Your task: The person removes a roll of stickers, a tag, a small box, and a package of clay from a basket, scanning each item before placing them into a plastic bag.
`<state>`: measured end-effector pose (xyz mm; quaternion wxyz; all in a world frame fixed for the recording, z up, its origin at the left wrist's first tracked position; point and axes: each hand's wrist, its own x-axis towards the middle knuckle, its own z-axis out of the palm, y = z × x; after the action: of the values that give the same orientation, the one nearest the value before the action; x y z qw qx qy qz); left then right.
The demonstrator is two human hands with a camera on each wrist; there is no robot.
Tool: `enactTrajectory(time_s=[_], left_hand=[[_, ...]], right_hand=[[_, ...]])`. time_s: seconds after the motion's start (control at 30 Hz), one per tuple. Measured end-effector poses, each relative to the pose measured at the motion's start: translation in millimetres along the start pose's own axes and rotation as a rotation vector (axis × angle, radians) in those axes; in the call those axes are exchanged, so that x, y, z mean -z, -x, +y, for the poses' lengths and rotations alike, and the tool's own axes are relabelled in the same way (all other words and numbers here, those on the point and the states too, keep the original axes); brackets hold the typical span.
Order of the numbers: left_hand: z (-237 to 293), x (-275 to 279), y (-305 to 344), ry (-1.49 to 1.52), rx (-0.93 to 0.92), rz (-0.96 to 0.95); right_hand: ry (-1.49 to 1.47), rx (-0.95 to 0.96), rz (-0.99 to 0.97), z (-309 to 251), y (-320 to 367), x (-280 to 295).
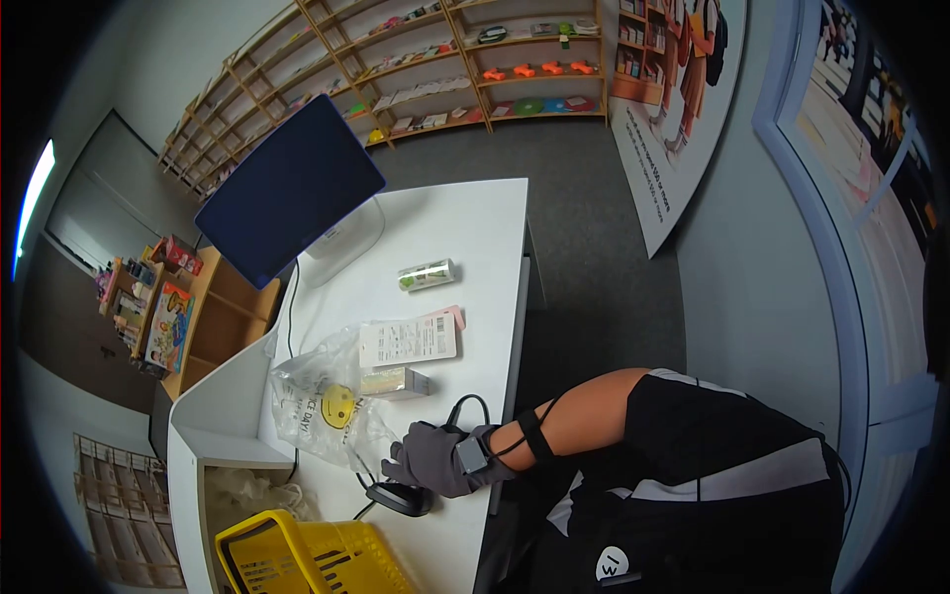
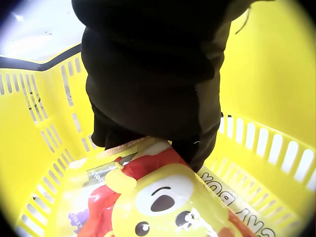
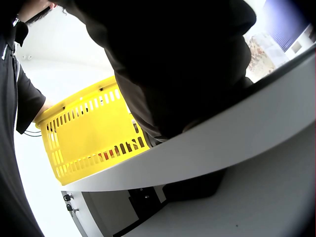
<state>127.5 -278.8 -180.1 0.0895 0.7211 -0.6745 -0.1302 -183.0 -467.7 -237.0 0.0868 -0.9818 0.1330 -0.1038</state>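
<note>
Rolling can: the can [image 1: 427, 275] lies on its side at 12 o'clock from the right hand [image 1: 430, 461], as the head view shows it; a push towards 3 o'clock could bring it over the edge of the tabletop [image 1: 475, 223].
Bag and fingers: the plastic bag [image 1: 312, 401] is at 10 o'clock from this hand, very near the fingers; its thin film could catch on them and pull the pale box [image 1: 398, 383] beside it.
Cable loop: the black cable [image 1: 473, 397] near the wrist could hook on something if the arm moves quickly.
Crowded basket: the yellow basket [image 3: 86, 133] is at 8 o'clock; the package with the animal face [image 2: 158, 200] lies inside, and its corner could perhaps catch in the side slots during lifting.
Right fingers: they look bent, in a grey glove, just above the black device [image 1: 401, 499]; I cannot tell if they grip it.
Left fingers: they do not appear; the dark sleeve [image 2: 153, 84] covers the view over the package, so open or closed I cannot say.
Cards: the flat cards [image 1: 408, 340] rest between can and box.
In the way: the monitor [image 1: 292, 188] stands at 11 o'clock, limiting reach there.
</note>
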Motion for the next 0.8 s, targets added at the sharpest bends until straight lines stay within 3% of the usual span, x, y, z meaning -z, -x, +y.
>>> enactTrajectory(time_s=[0.8], left_hand=[[-1, 81, 61, -0.192, 0.083, 0.109]], right_hand=[[-0.020, -0.020, -0.080, -2, 3, 13]])
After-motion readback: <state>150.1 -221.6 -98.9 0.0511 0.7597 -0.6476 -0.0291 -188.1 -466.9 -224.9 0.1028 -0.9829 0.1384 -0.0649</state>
